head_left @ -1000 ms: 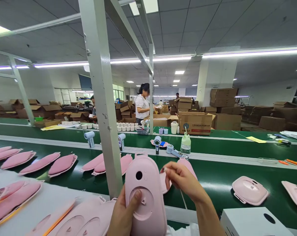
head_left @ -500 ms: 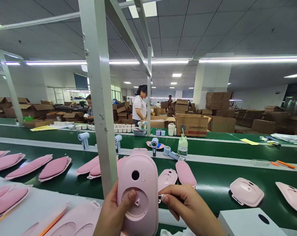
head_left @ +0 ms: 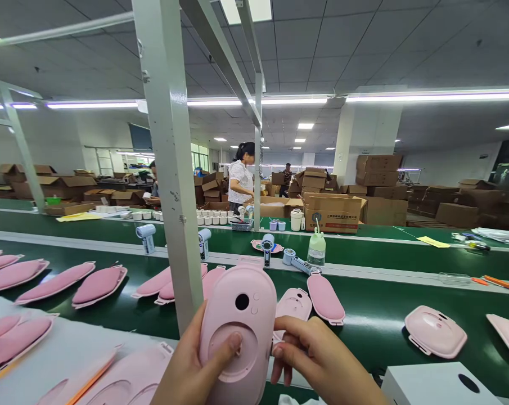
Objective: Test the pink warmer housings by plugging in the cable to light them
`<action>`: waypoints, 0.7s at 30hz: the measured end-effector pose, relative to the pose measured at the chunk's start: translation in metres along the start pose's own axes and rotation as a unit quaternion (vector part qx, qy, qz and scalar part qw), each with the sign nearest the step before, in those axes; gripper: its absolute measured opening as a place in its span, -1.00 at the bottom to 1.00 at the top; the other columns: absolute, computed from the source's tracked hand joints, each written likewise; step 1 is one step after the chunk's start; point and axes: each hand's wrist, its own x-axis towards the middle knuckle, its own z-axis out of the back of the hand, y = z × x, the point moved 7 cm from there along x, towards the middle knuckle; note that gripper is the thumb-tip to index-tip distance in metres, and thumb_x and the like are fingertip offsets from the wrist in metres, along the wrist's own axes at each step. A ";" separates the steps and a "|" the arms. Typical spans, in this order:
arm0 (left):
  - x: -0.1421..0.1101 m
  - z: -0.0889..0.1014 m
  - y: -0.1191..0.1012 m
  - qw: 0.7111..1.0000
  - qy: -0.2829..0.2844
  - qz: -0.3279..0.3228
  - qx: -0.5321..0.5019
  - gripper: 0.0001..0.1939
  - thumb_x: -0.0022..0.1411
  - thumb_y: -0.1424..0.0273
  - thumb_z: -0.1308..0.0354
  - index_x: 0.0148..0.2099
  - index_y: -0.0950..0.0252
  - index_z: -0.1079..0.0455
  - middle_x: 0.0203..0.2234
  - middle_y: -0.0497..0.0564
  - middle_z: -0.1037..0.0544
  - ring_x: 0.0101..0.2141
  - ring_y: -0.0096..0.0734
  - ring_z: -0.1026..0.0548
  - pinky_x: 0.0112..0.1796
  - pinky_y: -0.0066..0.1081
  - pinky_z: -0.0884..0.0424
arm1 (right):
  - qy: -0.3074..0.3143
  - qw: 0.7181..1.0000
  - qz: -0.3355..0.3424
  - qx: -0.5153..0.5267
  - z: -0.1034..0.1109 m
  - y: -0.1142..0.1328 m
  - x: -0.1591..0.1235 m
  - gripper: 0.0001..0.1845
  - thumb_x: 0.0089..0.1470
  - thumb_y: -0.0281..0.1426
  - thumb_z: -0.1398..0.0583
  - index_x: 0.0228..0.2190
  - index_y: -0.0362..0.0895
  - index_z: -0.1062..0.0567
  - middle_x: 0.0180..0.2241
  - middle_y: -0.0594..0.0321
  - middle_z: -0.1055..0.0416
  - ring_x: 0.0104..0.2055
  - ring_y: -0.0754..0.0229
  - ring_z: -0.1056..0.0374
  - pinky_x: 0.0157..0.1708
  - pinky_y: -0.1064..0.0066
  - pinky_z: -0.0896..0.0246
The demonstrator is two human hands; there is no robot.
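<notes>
On brown carton (head_left: 332,212), blue print unreadable

Pink shell (head_left: 237,332) bottom cut off below.

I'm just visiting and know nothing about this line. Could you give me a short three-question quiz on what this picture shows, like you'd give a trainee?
1. True or false: the left hand holds the pink shell with its thumb on the round recess.
2. Where are the right hand's fingertips? A) at the shell's right edge B) on the white box C) on the green bottle
3. What colour is the conveyor belt?

Key: 1 true; 2 A; 3 green.
</notes>
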 end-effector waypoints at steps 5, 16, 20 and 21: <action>-0.005 0.001 -0.004 0.998 0.038 0.017 -0.040 -0.19 -0.14 0.01 -0.34 0.14 0.21 -0.28 -0.08 0.13 -0.55 -0.05 0.09 -0.48 -0.31 -0.33 -0.46 | -0.004 1.000 0.024 0.017 -0.002 0.001 0.003 -0.69 0.14 -0.33 -0.08 -0.24 -0.17 -0.58 -0.45 0.10 -0.57 -0.44 0.11 -0.48 -0.35 0.38 -0.34; -0.007 0.003 -0.002 0.994 0.073 0.056 -0.067 -0.11 -0.15 0.00 -0.37 0.19 0.21 -0.21 -0.10 0.11 -0.57 -0.09 0.04 -0.51 -0.26 -0.33 -0.46 | 0.025 0.999 -0.008 0.025 -0.006 -0.001 0.000 -0.76 0.12 -0.35 -0.10 -0.38 -0.19 -0.53 -0.44 0.09 -0.56 -0.37 0.06 -0.50 -0.30 0.35 -0.37; -0.005 0.006 -0.007 0.996 0.073 0.039 -0.016 -0.17 -0.17 -0.08 -0.33 0.10 0.23 -0.28 -0.18 0.04 -0.59 -0.17 -0.10 -0.53 -0.22 -0.40 -0.42 | 0.013 1.000 -0.010 0.009 -0.008 -0.001 0.004 -0.76 0.13 -0.35 -0.09 -0.39 -0.18 -0.52 -0.50 0.14 -0.52 -0.47 0.16 -0.42 -0.40 0.43 -0.30; -0.005 0.006 -0.008 0.997 0.071 0.040 0.003 -0.16 -0.17 -0.11 -0.31 0.08 0.23 -0.29 -0.19 0.04 -0.59 -0.19 -0.12 -0.52 -0.23 -0.40 -0.42 | 0.011 1.000 -0.009 0.001 -0.009 -0.001 0.006 -0.76 0.14 -0.34 -0.09 -0.40 -0.18 -0.52 -0.52 0.17 -0.50 -0.50 0.18 -0.38 -0.43 0.45 -0.27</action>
